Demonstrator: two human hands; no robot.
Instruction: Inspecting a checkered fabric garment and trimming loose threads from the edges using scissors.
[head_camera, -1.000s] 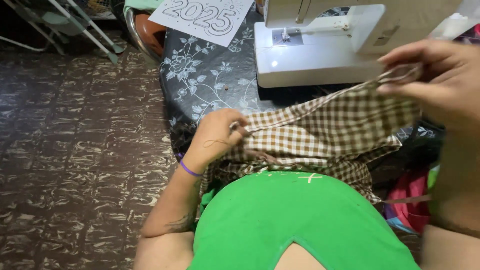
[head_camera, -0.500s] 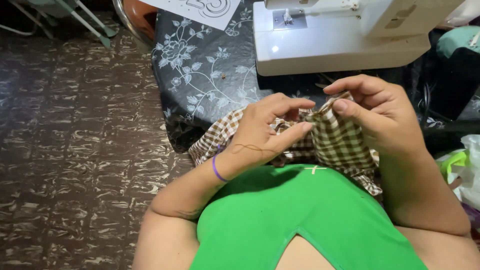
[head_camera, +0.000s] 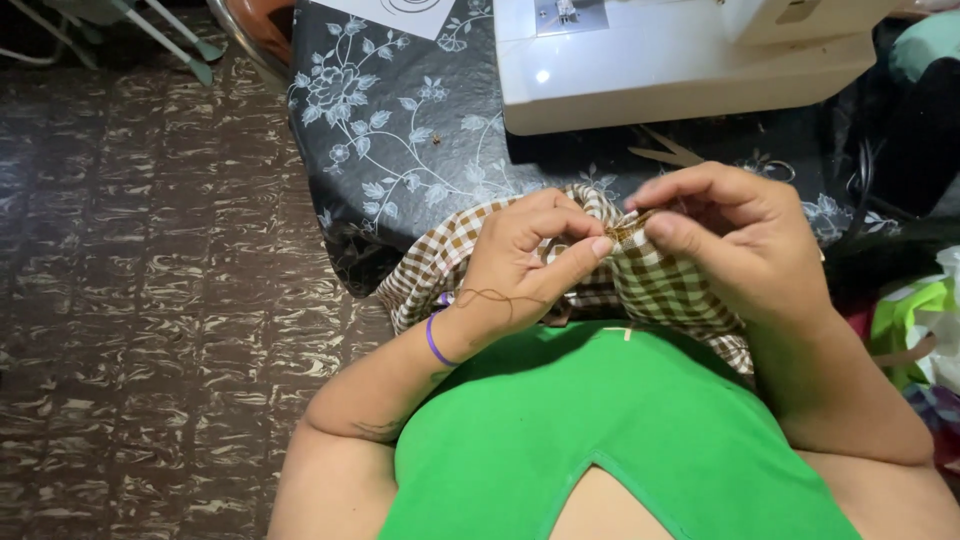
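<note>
Within 1 second the brown checked cloth (head_camera: 650, 285), earlier stretched wide, was gathered; both hands had closed in; left hand (head_camera: 530, 260) and right hand (head_camera: 730, 240) pinched its bunched top edge together, suggesting fine work; it hung over the table's (head_camera: 400, 150) near edge, long axis running left-right.

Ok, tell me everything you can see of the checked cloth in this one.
The checked cloth is a soft woven fabric in brown and cream checks, bunched and creased. It lies against the person's green top at the edge of the dark flowered table cover. The left hand and right hand pinch a small fold at its top between thumb and fingertips. A thin dark thread trails over the left wrist.
</note>
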